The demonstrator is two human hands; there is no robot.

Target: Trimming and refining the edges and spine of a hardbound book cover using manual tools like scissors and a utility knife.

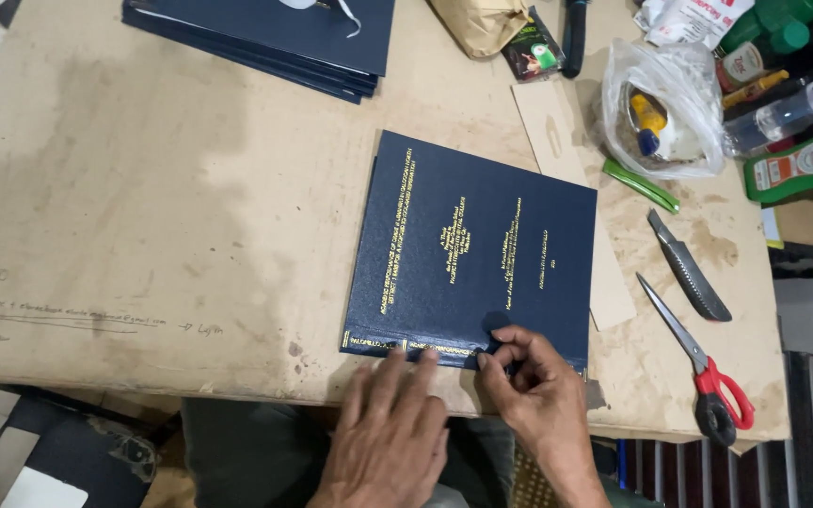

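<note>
A dark blue hardcover book (pixel 472 249) with gold lettering lies flat on a worn brown worktable (pixel 143 207), its spine toward me. My left hand (pixel 390 428) lies flat, fingers spread, with its fingertips on the spine at the table's near edge. Beside it, my right hand (pixel 534 386) presses on the cover near the spine, its fingertips pinching a small round dark blue piece (pixel 494 323).
Red-handled scissors (pixel 703 362) and a knife (pixel 689 268) lie right of the book. A green-handled tool (pixel 640 183), a plastic bag with bottles (pixel 661 108) and a green bottle (pixel 802 167) crowd the far right. A stack of dark blue covers (pixel 275 42) sits at the top.
</note>
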